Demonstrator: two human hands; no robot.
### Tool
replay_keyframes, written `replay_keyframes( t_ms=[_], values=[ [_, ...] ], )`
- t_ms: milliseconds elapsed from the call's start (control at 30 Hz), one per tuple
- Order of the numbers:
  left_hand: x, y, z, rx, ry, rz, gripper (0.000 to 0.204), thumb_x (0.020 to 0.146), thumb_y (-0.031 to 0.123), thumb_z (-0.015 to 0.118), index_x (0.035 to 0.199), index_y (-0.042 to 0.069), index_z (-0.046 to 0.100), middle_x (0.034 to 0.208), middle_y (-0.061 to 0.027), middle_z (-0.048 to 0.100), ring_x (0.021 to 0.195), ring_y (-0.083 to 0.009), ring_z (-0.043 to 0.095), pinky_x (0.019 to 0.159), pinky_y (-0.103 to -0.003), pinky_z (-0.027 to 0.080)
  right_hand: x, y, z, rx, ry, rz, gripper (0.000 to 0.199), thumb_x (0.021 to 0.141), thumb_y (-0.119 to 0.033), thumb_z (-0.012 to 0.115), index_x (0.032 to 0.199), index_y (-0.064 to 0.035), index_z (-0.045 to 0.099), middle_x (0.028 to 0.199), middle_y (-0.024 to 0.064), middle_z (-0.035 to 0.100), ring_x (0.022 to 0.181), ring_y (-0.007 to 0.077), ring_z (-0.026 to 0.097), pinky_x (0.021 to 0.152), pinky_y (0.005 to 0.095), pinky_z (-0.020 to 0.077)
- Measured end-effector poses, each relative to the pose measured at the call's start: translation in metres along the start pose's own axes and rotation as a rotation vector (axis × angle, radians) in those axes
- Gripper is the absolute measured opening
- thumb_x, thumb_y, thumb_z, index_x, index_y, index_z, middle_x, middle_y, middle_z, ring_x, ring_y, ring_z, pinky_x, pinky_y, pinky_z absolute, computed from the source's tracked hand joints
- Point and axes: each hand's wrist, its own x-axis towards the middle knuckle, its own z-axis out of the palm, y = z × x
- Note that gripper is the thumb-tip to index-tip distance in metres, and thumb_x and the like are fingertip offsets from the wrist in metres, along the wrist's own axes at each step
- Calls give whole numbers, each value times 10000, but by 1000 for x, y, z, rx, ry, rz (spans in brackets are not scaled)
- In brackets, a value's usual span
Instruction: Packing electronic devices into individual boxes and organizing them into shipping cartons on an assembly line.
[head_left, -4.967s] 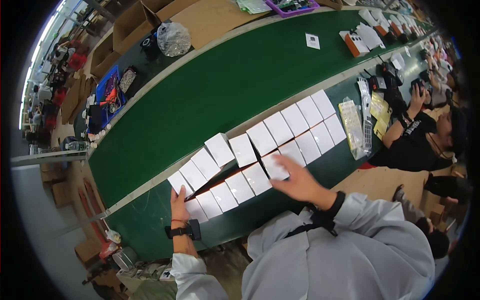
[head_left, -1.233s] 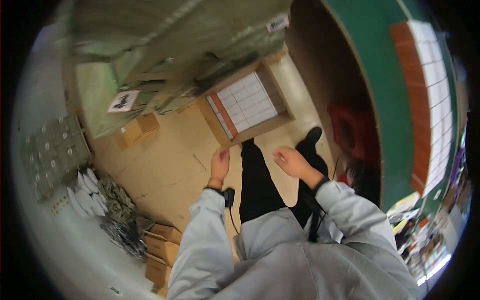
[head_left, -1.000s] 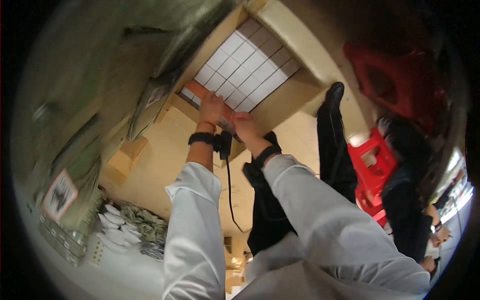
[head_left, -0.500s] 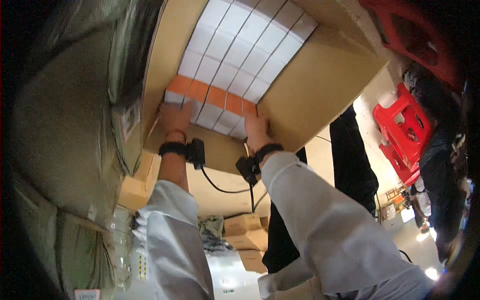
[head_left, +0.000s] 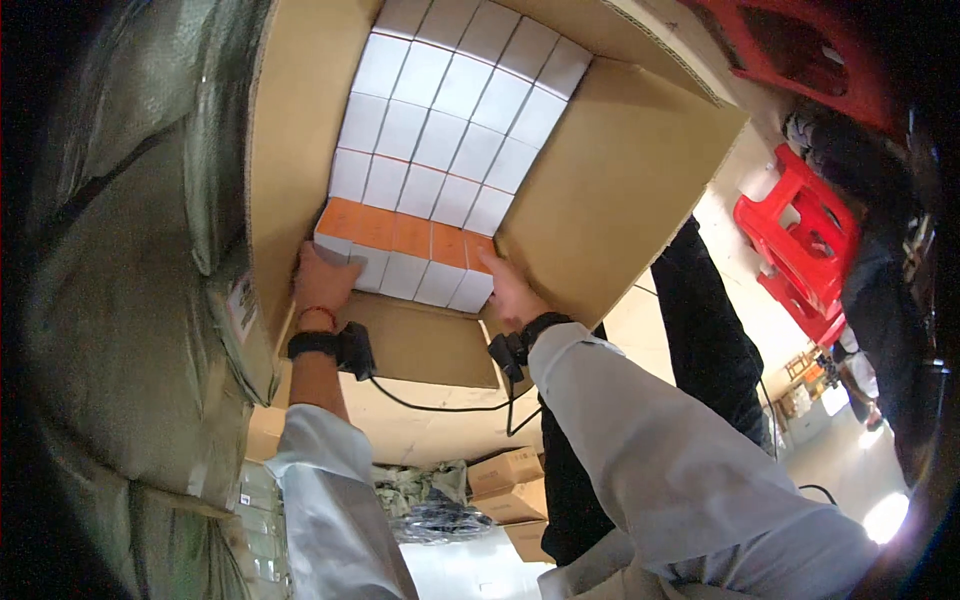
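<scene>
A large open cardboard carton [head_left: 615, 175] holds several rows of small white boxes [head_left: 440, 120], packed side by side. The nearest row of small boxes [head_left: 410, 232] shows orange upper faces and white fronts. Pressed between my two hands, this row stands slightly proud of the rows behind it. My left hand [head_left: 325, 280] is closed on its left end, with the thumb over a white front. At the right end my right hand [head_left: 512, 290] presses against the last box; its fingertips are partly hidden. Black straps with small devices [head_left: 355, 350] and a cable are on both wrists.
Wrapped dark-green bundles [head_left: 130, 300] rise close on the left. Red plastic stools [head_left: 800, 235] stand at the right, near a person in dark clothing [head_left: 880, 270]. Stacked brown cartons [head_left: 510, 485] and a crumpled plastic-covered heap [head_left: 440, 515] lie beyond my forearms.
The row between my hands has come out a little toward me, and more of its orange faces shows. The whole view has shifted slightly, so the hands and carton sit further left.
</scene>
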Motion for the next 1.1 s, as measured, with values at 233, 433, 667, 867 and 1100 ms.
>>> replay_keyframes(
  t_ms=[233, 433, 667, 867, 1100],
  values=[
    [24, -33, -11, -556, -231, 194, 708, 715, 160, 876, 1321, -30, 562, 1221, -153, 686, 1121, -266, 657, 992, -384, 520, -17, -3, 26, 192, -155, 21, 448, 983, -365, 635, 1290, -39, 639, 1272, 90, 675, 1153, 237, 628, 974, 415, 494],
    [-75, -26, -74, -632, -188, 62, 617, 776, 106, 845, 1319, -24, 583, 1213, -119, 701, 1093, -218, 663, 978, -358, 518, -85, -13, -3, -278, -262, -633, 469, 931, -284, 720, 1319, -40, 621, 1278, 76, 679, 1187, 217, 615, 1011, 386, 476],
    [-273, 3, -201, -885, 43, 115, 517, 836, 98, 828, 1297, -19, 624, 1198, -89, 713, 1054, -180, 667, 935, -328, 528, -299, -115, -21, -42, -281, -208, 517, 917, -203, 759, 1372, -27, 587, 1274, 82, 679, 1148, 179, 642, 989, 325, 499],
    [-414, 93, -292, -869, 344, 371, 396, 866, 130, 803, 1187, -39, 643, 999, -47, 551, 918, -154, 550, 837, -318, 474, -492, -238, -91, -408, -243, -545, 585, 943, -247, 752, 1399, 48, 533, 1204, 116, 705, 1052, 178, 692, 920, 310, 549],
    [-514, 224, -361, -909, 370, 647, 382, 925, 110, 734, 1243, -72, 627, 1102, -84, 630, 1000, -158, 587, 923, -331, 481, -665, -332, -184, -551, 271, -1053, 702, 840, -427, 825, 1352, 2, 611, 1106, 166, 763, 1037, 266, 744, 921, 348, 566]
  ],
)
